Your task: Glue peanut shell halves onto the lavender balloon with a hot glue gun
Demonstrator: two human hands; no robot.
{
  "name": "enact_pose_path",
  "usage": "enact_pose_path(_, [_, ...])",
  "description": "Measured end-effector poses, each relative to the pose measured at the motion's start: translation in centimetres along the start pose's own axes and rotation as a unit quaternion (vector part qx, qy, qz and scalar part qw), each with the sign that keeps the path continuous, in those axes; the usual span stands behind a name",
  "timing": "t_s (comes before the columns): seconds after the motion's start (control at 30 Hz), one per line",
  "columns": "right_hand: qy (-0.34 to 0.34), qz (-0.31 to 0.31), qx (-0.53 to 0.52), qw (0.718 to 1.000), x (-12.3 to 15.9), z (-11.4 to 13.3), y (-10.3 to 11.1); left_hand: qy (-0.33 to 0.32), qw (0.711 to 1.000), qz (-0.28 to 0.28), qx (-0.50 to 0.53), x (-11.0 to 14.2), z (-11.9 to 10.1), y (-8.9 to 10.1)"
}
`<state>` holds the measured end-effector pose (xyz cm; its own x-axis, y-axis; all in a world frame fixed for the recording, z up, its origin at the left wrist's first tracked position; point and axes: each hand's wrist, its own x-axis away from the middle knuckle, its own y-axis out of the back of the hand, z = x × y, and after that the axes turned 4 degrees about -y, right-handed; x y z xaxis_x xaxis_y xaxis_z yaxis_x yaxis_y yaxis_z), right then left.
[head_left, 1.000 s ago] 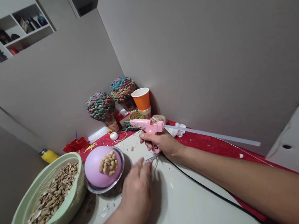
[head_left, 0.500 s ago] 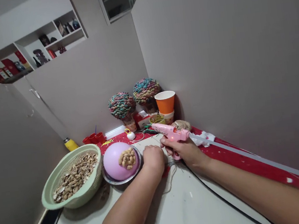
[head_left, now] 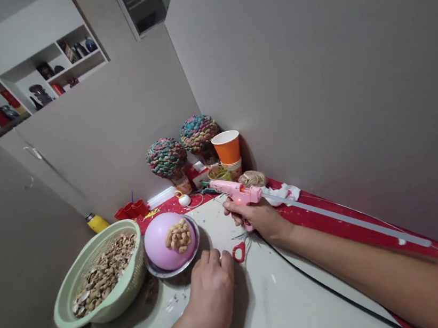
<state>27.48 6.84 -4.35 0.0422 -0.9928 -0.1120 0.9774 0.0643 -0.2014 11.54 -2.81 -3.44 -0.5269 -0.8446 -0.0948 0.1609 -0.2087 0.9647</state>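
My right hand is wrapped round the handle of a pink hot glue gun, its nozzle pointing left and a long glue stick trailing from its back. Low over the table is my left hand, with curled fingers whose tips are hidden, so what they hold, if anything, does not show. Just beyond it, a pink balloon sits in a metal bowl, with a patch of peanuts stuck on its side. Red-handled scissors lie between my hands.
A green basket of peanut shells stands at left. Behind are two coloured peanut-covered balls on cup bases, an orange paper cup, a twine roll, red cups and a yellow bottle. A black cord crosses the table.
My left hand has drawn back toward me from between the bowl and the glue gun, uncovering the scissors. The glue gun remains in my right hand. The whole view has shifted slightly.
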Motion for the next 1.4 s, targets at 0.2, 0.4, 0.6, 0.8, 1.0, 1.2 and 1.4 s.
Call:
enact_pose_path(0.2, [0.0, -0.001, 0.021, 1.0, 0.2, -0.4, -0.1, -0.053, 0.993, -0.103, 0.019, 3.4, 1.3, -1.1])
enact_pose_path(0.4, [-0.016, 0.002, 0.032, 0.999, 0.2, -0.4, -0.2, -0.112, 0.951, -0.286, 0.041, 6.4, 4.6, -0.6])
enact_pose_path(0.6, [-0.031, -0.006, 0.033, 0.999, 0.0, -0.5, -0.3, -0.023, 0.921, -0.386, 0.032, 6.9, 8.0, 1.8])
enact_pose_path(0.8, [-0.039, -0.014, 0.054, 0.998, 0.0, -0.4, -0.1, 0.059, 0.951, -0.295, 0.075, 6.2, 8.8, 0.1])
enact_pose_path(1.0, [-0.039, -0.006, 0.068, 0.997, 0.0, -0.5, -0.1, 0.075, 0.947, -0.308, 0.044, 5.2, 8.8, -0.8])
enact_pose_path(1.2, [-0.041, 0.003, 0.076, 0.996, 0.1, -0.4, 0.0, 0.079, 0.954, -0.285, 0.044, 3.4, 10.5, 0.4])
enact_pose_path(1.4, [-0.033, 0.011, 0.079, 0.996, 0.1, -0.3, 0.0, 0.084, 0.968, -0.221, 0.083, 1.8, 11.9, 1.5])
